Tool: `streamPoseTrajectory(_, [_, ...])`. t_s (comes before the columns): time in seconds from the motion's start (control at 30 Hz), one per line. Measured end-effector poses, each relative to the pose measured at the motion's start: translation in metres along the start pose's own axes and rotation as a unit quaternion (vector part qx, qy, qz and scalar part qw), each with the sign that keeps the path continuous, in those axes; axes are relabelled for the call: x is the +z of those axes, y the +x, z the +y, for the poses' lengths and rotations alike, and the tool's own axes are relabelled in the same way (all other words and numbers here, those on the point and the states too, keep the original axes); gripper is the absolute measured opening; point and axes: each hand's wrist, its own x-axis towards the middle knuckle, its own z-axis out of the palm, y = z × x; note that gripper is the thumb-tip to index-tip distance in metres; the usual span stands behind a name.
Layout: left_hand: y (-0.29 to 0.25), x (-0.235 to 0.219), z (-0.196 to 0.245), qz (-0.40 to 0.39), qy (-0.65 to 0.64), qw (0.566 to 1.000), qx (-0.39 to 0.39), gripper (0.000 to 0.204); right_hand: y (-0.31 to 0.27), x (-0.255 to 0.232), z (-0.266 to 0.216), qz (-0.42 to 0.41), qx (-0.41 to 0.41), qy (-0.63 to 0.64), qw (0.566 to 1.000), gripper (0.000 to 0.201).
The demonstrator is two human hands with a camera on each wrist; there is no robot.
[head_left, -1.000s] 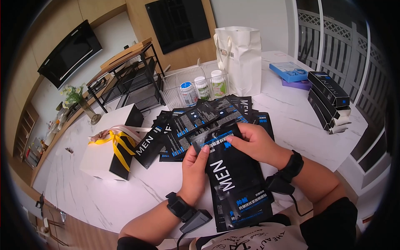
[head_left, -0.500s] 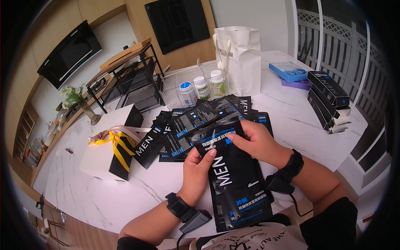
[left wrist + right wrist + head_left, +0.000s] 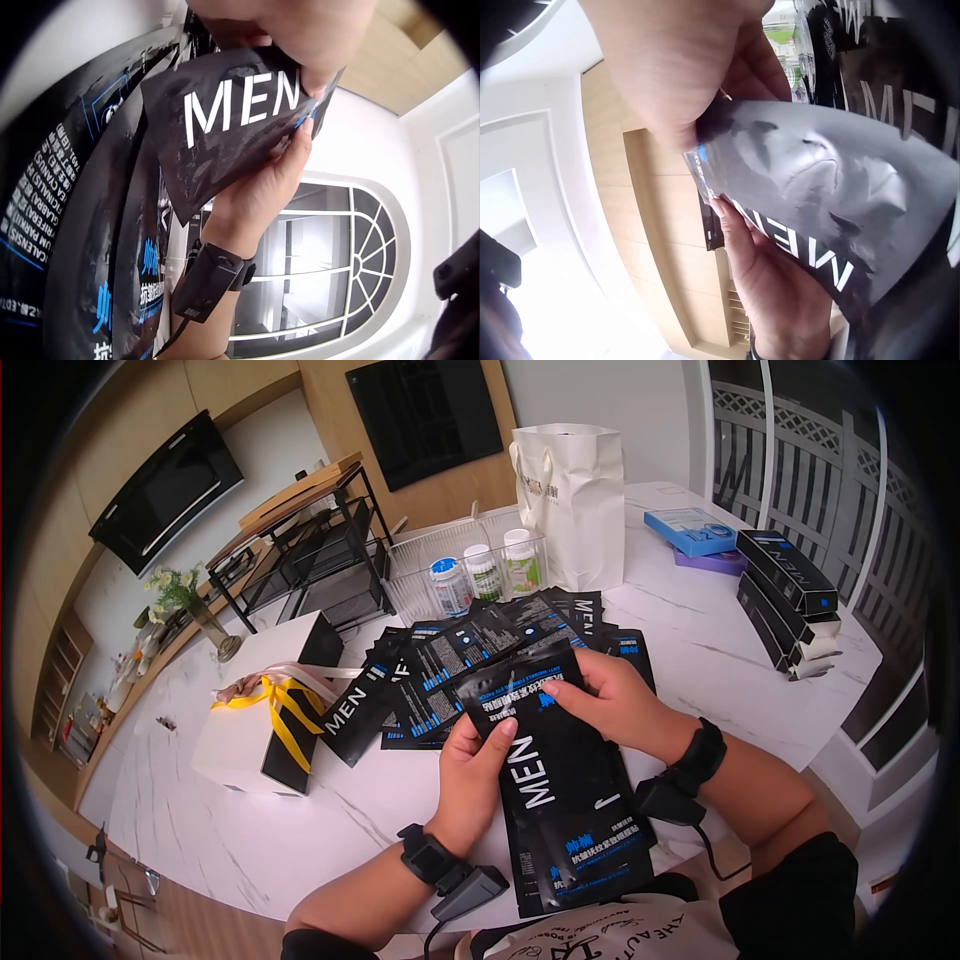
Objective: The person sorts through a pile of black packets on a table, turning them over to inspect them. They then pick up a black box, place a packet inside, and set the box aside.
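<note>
Both hands hold a black foil pouch (image 3: pixel 560 760) printed MEN, its top end raised and its lower part slanting toward the body. My left hand (image 3: pixel 472 768) pinches its left edge, thumb on the printed face. From the other side my right hand (image 3: pixel 625 705) grips near the top right, thumb over the blue lettering. More such pouches (image 3: pixel 585 885) lie beneath the held one at the table's near edge. Beyond the hands spreads a fanned heap of black pouches (image 3: pixel 455 650). In the right wrist view the held pouch (image 3: pixel 780 157) shows a bulging, creased surface.
A white box with yellow ribbon (image 3: pixel 235 745) stands left of the heap. Behind are a clear bin (image 3: pixel 405 585) with three bottles and a white paper bag (image 3: pixel 580 510). Blue (image 3: pixel 690 530) and black boxes (image 3: pixel 790 575) are stacked at the right.
My left thumb has shifted slightly right and down along the pouch, uncovering more of its top left corner. The pouch has tilted a little; my right hand stays nearly still.
</note>
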Motion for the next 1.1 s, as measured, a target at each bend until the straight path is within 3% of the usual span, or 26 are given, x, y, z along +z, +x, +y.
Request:
streamPoseTrajectory(0.13, [0.001,0.001,0.002,0.011,-0.007,1.0,0.02,0.017,-0.005,0.003,-0.011,-0.044,0.015,0.045,0.998,0.021])
streamPoseTrajectory(0.2, [0.002,0.0,0.001,0.009,-0.01,1.0,0.017,0.017,-0.006,0.005,-0.014,-0.067,-0.052,-0.019,0.996,0.023])
streamPoseTrajectory(0.33, [0.002,0.002,0.002,-0.005,-0.03,0.999,-0.021,0.017,-0.002,0.002,-0.01,-0.011,-0.002,-0.063,0.998,0.022])
streamPoseTrajectory(0.4, [0.004,-0.003,-0.005,-0.015,0.003,0.999,-0.043,0.017,-0.002,0.001,-0.005,0.001,0.026,-0.023,0.999,0.022])
streamPoseTrajectory(0.47, [0.005,-0.003,-0.006,-0.014,-0.002,0.999,-0.034,0.016,-0.003,0.001,-0.009,-0.018,0.022,-0.017,0.999,0.023])
streamPoseTrajectory(0.63, [0.005,-0.004,-0.006,-0.023,0.012,0.999,-0.026,0.015,-0.007,0.002,-0.016,-0.053,-0.092,-0.05,0.993,0.024])
streamPoseTrajectory(0.77, [0.001,0.001,0.001,-0.014,0.008,1.0,-0.011,0.015,-0.002,-0.002,-0.009,0.001,0.001,-0.055,0.998,0.024])
streamPoseTrajectory(0.9, [0.0,0.004,0.003,-0.004,0.004,1.0,-0.001,0.015,-0.003,0.002,-0.01,0.007,-0.001,-0.029,1.0,0.025])
streamPoseTrajectory(1.0, [0.002,-0.003,-0.002,-0.004,0.014,1.0,0.002,0.015,-0.006,0.003,-0.015,-0.036,-0.039,0.004,0.999,0.027])
streamPoseTrajectory(1.07, [0.002,-0.003,-0.003,-0.01,0.024,1.0,-0.001,0.015,-0.007,0.003,-0.015,-0.075,-0.073,-0.033,0.994,0.028])
streamPoseTrajectory(1.1, [0.002,-0.002,-0.002,-0.004,0.017,1.0,-0.001,0.014,-0.007,0.003,-0.017,-0.045,-0.064,-0.061,0.995,0.027])
